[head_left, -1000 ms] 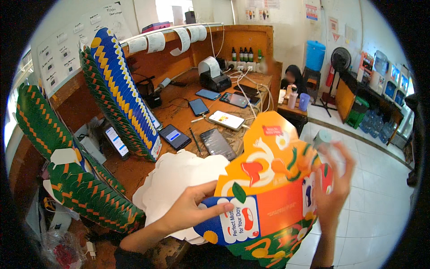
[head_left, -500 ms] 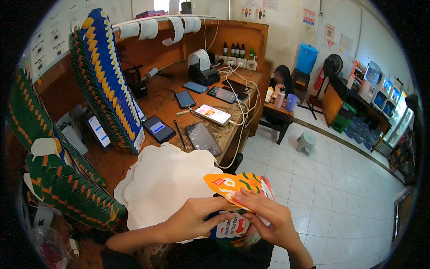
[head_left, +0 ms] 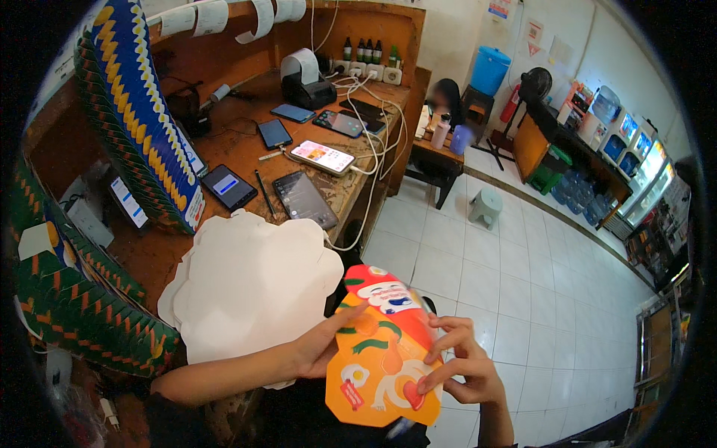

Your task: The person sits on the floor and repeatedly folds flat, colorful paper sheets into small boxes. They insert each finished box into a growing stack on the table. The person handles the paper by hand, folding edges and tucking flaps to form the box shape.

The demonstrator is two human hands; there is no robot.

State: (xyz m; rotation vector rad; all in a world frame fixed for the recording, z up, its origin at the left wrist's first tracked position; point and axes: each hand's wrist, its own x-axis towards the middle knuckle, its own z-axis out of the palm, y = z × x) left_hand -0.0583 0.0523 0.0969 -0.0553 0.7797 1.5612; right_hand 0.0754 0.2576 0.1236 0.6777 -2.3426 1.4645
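Note:
An orange and red printed cardboard piece (head_left: pixel 385 351) with cut-out edges is held up in front of me, its colourful face turned my way. My left hand (head_left: pixel 325 343) grips its left edge, the thumb side against the front and the other fingers partly hidden behind. At the right edge, my right hand (head_left: pixel 459 366) pinches the card, fingertips resting on the printed face. Left of the card lies a stack of white scalloped cardboard pieces (head_left: pixel 254 284), blank side up, close to my left forearm.
Several phones, among them a white one (head_left: pixel 323 156), lie on the wooden desk (head_left: pixel 246 168) by a receipt printer (head_left: pixel 308 86) and tangled cables. Stacks of folded blue (head_left: pixel 146 112) and green cardboard (head_left: pixel 93 313) stand at left. A person (head_left: pixel 446 101) sits beyond; a grey stool (head_left: pixel 485 207) stands on the tiles.
The cardboard piece has turned from edge-on to face me, showing its orange and red side. My right hand has shifted to its right edge. The whole scene has slid left in view.

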